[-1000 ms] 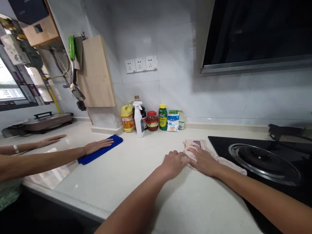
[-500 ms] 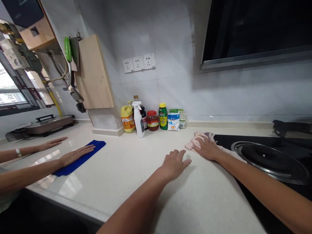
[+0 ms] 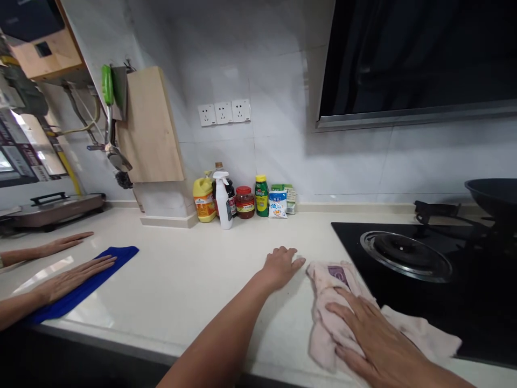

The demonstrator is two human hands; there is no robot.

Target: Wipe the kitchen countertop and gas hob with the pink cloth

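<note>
My right hand (image 3: 375, 337) is pressed down on a crumpled pale pink cloth (image 3: 329, 302) with a purple label, its fingers and thumb bent into the folds. The cloth lies at the counter's right side, one end spread over the edge of the black cooktop (image 3: 355, 242). To the left of the cloth, my left hand (image 3: 281, 268) rests on the white countertop (image 3: 202, 285) with nothing in it, fingers loosely apart. On the far left, another person's hand (image 3: 81, 277) lies flat on a blue cloth (image 3: 97, 288); that person's other hand (image 3: 67, 243) rests on the counter.
Against the wall stand a white spray bottle (image 3: 223, 202), a yellow jug (image 3: 204, 199), a red-lidded jar (image 3: 244, 203), a green bottle (image 3: 262, 196) and a white packet (image 3: 278, 205). A glass lid (image 3: 404, 256) sits on the cooktop, near a dark wok (image 3: 495, 191). Overhead is a range hood (image 3: 404, 59).
My right hand has drawn the pink cloth toward me along the cooktop's edge. My left hand stays on the counter. The other person's hand and blue cloth appear nearer the front edge.
</note>
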